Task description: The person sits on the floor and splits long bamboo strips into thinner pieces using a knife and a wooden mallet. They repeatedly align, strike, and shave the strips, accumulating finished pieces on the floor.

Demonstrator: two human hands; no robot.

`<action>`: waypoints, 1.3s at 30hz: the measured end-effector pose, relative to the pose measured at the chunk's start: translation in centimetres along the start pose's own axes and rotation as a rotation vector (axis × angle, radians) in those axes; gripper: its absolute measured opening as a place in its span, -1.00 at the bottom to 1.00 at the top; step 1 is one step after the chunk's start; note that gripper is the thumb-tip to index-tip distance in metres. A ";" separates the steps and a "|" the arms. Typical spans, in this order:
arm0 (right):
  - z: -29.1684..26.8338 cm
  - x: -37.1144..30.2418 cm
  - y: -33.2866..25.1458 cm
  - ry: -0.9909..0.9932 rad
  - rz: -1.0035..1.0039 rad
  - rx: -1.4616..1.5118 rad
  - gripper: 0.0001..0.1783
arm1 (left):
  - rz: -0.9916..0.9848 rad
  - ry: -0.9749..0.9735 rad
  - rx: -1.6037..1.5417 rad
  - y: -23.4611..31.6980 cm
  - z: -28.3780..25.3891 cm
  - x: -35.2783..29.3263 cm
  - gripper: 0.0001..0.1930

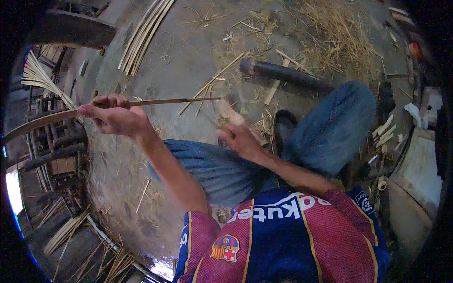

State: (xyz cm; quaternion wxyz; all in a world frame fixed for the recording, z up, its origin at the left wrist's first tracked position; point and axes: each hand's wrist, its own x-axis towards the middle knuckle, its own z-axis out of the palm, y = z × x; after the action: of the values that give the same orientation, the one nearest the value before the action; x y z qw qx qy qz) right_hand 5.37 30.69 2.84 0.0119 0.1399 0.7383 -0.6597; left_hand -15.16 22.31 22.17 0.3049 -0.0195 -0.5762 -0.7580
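A long bamboo strip runs from the left edge of the view through my left hand. The fingers and thumb of that hand are closed round it, and its thin tip points right, above the floor. My right hand is closed, below and to the right of the tip and apart from the strip. A thin, blurred line shows near its fingers; I cannot make out what it holds. Just beyond this hand lies a tan, rounded long piece, partly hidden by it. My legs in jeans are folded on the floor.
A dark cylinder lies on the floor ahead, with loose strips beside it. A bundle of strips lies far left, a heap of shavings far right. Wooden racks line the left side, with more strips below.
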 end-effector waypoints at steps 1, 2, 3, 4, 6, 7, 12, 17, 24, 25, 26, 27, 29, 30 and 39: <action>0.4 -0.4 -0.7 -0.004 -0.050 0.004 -0.62 | 0.008 0.002 0.002 -0.1 -0.1 0.0 -0.42; 0.4 -0.3 -0.1 -0.001 -0.057 -0.015 -0.61 | 0.023 0.006 0.002 0.0 -0.1 0.1 -0.42; 0.4 0.0 1.5 0.016 -0.058 -0.034 -0.60 | 0.007 0.006 0.001 -0.1 0.2 0.0 -0.41; 0.5 0.5 3.6 0.032 -0.059 -0.053 -0.59 | -0.009 0.006 0.000 -0.3 0.4 0.1 -0.41; 0.7 2.2 8.3 0.125 -0.077 -0.198 -0.53 | -0.009 -0.016 0.006 -0.1 0.8 0.1 -0.41; 0.6 2.1 7.8 0.093 0.020 -0.167 -0.50 | 0.003 -0.026 0.023 -0.1 0.1 0.4 -0.40; 0.0 1.0 6.6 0.023 0.038 -0.398 -0.48 | 0.144 0.027 0.148 -1.3 -0.5 0.8 -0.45; -1.1 0.6 6.5 -0.054 0.104 -0.154 -0.50 | 0.091 -0.089 0.112 -2.3 -2.7 1.9 -0.57; 1.2 0.9 10.7 0.180 0.064 0.032 -0.46 | 0.200 -0.143 0.181 -2.5 -1.8 1.8 -0.36; 1.3 0.7 10.4 0.176 0.100 -0.027 -0.45 | 0.163 -0.125 0.169 -2.6 -1.8 1.5 -0.35; 1.0 0.7 10.3 0.177 0.125 -0.085 -0.45 | 0.134 -0.108 0.148 -2.3 -1.4 1.4 -0.34; 0.7 0.8 10.2 0.179 0.150 -0.144 -0.45 | 0.073 -0.157 0.054 -1.8 -1.3 1.3 -0.32; 1.1 1.5 13.3 0.206 0.191 -0.068 -0.44 | -0.056 -0.268 -0.150 -1.0 -0.8 1.1 -0.29; 1.2 1.5 14.0 0.217 0.219 -0.032 -0.43 | -0.121 -0.386 -0.210 -0.9 -0.9 1.0 -0.28; -0.5 -0.7 -0.4 0.003 -0.029 -0.044 -0.50 | -0.350 -0.713 -0.369 -1.8 -3.9 2.5 -0.31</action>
State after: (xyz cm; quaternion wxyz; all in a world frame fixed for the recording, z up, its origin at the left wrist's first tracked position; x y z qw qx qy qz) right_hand 6.08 31.03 3.45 0.0045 0.1298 0.7544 -0.6434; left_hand -16.85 18.05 20.31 -0.0548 -0.2360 -0.4951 -0.8343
